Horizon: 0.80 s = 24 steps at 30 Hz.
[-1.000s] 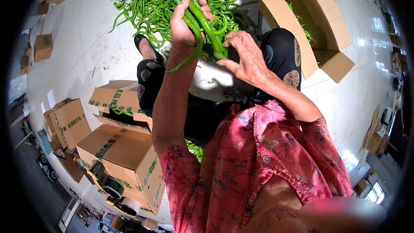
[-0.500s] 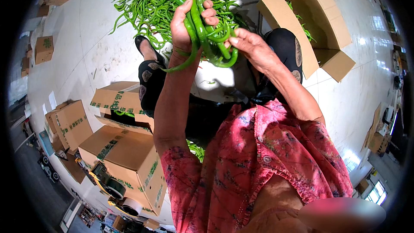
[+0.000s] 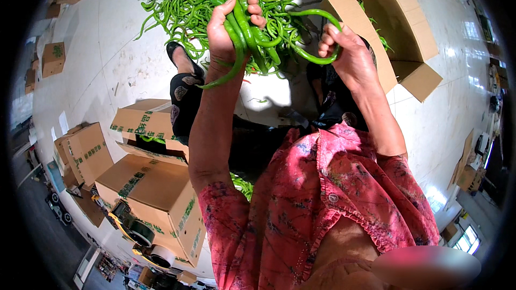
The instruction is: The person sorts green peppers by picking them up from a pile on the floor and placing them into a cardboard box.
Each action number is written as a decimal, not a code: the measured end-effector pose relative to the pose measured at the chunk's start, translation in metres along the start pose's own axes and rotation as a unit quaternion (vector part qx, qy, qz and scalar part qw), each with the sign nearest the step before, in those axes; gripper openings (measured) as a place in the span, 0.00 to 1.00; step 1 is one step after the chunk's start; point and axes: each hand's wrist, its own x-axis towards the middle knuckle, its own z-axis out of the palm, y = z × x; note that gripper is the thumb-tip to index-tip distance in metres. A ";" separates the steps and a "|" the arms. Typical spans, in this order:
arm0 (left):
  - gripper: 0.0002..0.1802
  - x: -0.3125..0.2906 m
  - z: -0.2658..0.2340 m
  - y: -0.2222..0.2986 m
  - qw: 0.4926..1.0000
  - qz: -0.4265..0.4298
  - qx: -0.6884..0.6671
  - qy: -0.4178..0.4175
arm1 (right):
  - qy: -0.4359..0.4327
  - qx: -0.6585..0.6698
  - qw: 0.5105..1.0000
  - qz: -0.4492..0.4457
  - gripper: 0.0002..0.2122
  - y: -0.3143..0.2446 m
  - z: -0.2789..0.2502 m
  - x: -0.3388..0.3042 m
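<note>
My left hand (image 3: 228,24) is closed round a bunch of long green chili peppers (image 3: 243,31), with their ends hanging past my wrist and fingers. To its right, my right hand (image 3: 349,51) pinches a single curved green chili pepper (image 3: 317,60), bent in a loop that opens toward the bunch. Beyond both hands a wide pile of green chili peppers (image 3: 174,8) lies on the pale floor.
An open cardboard box (image 3: 400,19) with some peppers inside stands at the far right. On the left are a closed carton (image 3: 148,182), another box with peppers (image 3: 142,123) and tape dispensers (image 3: 141,233). My legs frame the floor (image 3: 263,94) before me.
My right hand has moved right, away from the bunch, drawing one curved pepper out with it. My left hand keeps its hold and has shifted slightly left.
</note>
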 end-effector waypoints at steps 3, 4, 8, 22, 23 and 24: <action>0.22 -0.001 -0.001 0.000 1.000 -0.011 -0.007 -0.001 | 0.049 -0.082 0.995 -0.019 0.05 0.005 0.013 0.007; 0.21 -0.001 0.000 0.000 1.000 -0.013 -0.014 -0.003 | 0.057 -0.095 0.994 -0.021 0.05 0.004 0.016 0.009; 0.17 -0.006 0.005 0.009 0.999 -0.002 -0.034 0.022 | 0.038 0.037 0.998 -0.016 0.07 -0.006 0.001 0.006; 0.16 -0.003 -0.005 0.004 0.999 -0.039 0.020 0.006 | -0.232 -0.299 0.924 0.047 0.11 0.038 0.046 0.013; 0.17 -0.003 -0.008 0.005 0.998 -0.057 0.033 -0.011 | -0.219 -0.287 0.930 0.072 0.11 0.040 0.048 0.013; 0.17 -0.002 -0.003 0.001 0.999 -0.035 0.035 0.022 | -0.205 -0.275 0.934 0.098 0.11 0.042 0.048 0.014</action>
